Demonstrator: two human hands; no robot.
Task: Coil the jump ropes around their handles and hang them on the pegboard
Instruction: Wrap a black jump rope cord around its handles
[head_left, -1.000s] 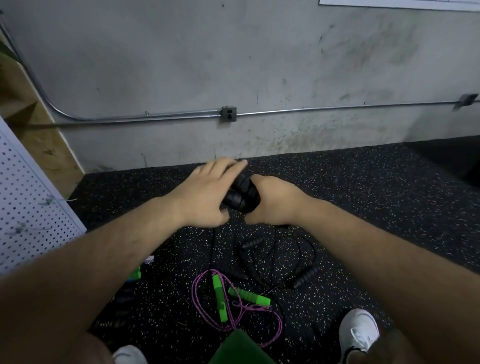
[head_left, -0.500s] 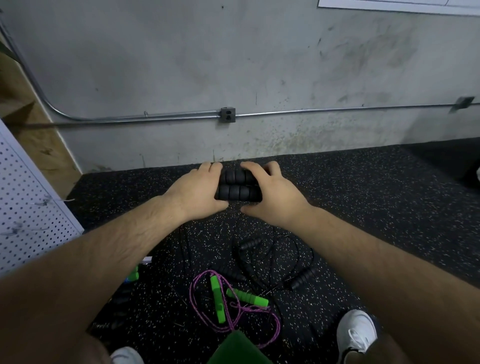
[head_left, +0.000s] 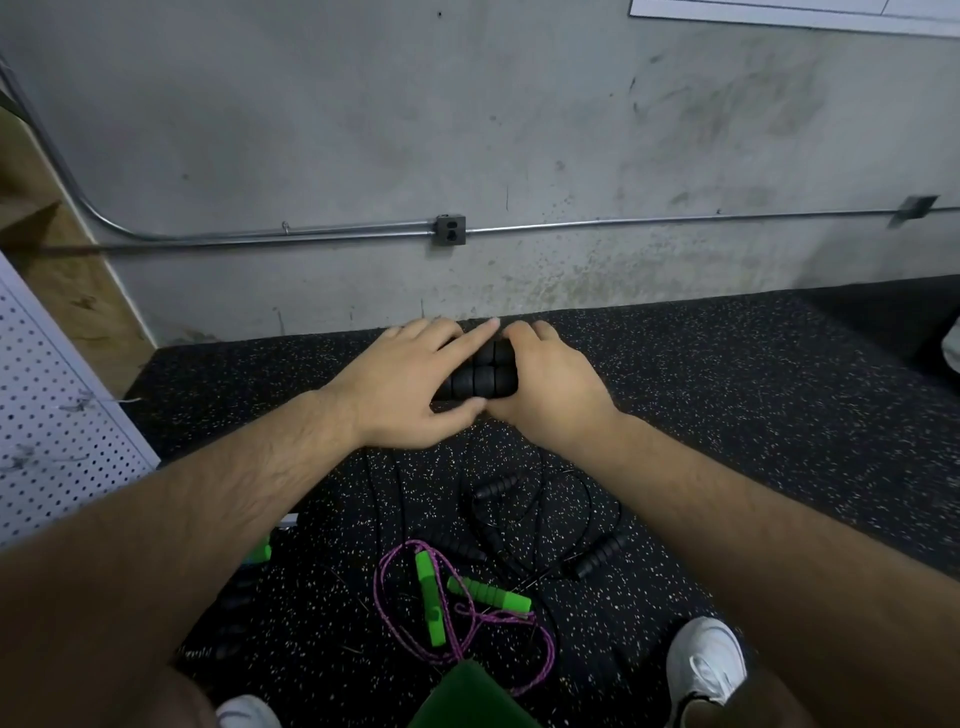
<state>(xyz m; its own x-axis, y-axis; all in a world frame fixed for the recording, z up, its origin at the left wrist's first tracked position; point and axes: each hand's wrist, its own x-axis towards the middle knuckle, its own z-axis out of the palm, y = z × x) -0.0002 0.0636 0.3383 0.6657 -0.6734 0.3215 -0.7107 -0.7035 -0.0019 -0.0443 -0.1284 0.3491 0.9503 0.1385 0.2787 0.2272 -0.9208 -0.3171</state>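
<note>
Two ribbed black jump-rope handles (head_left: 480, 376) lie side by side in front of me, held from both ends. My left hand (head_left: 410, 382) grips their left end, fingers over the top and thumb underneath. My right hand (head_left: 545, 382) grips the right end. Their thin black rope (head_left: 395, 493) hangs down toward the floor. Below lies a purple rope (head_left: 462, 642) with two green handles (head_left: 488, 595), and a black rope (head_left: 582, 478) with black handles (head_left: 600, 556). The white pegboard (head_left: 57, 426) stands at the left.
Black speckled rubber floor (head_left: 753, 405) runs up to a concrete wall with a metal conduit (head_left: 623, 224) and an outlet box (head_left: 450, 229). My white shoes (head_left: 704, 657) show at the bottom. Another green handle (head_left: 258, 552) peeks out by my left forearm.
Both hands have closed in over the paired black handles, covering more of them. The left fingers now reach across the top toward the right hand.
</note>
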